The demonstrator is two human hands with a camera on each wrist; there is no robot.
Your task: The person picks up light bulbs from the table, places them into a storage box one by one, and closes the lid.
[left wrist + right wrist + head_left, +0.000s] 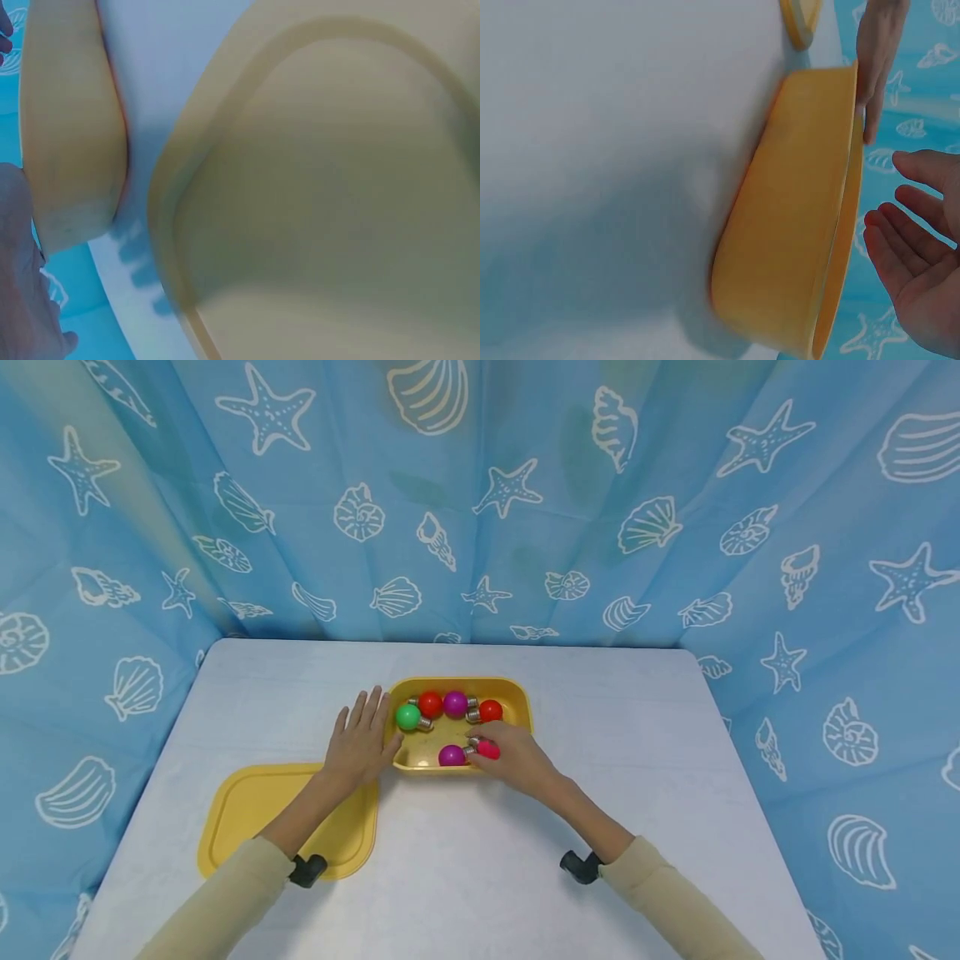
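A yellow bin (420, 762) holds several small colored light bulbs with silver screw bases. A green bulb (408, 717), a red bulb (431, 704) and a purple bulb (455, 703) lie toward its back left. My left hand (360, 745) rests at the bin's left rim, fingers straight. Over the front right reaches my right hand (517, 760), thumb and fingers apart around a pinkish-red bulb (488, 749). Beside that lies another purple bulb (452, 756). In the right wrist view, the right hand (922, 247) hovers by the rim with nothing between its loosely bent fingers.
A yellow lid (258, 802) lies flat on the white table (480, 860), left of the bin and under the left forearm. Behind the table hangs a blue curtain (540, 527) with white seashell and starfish prints.
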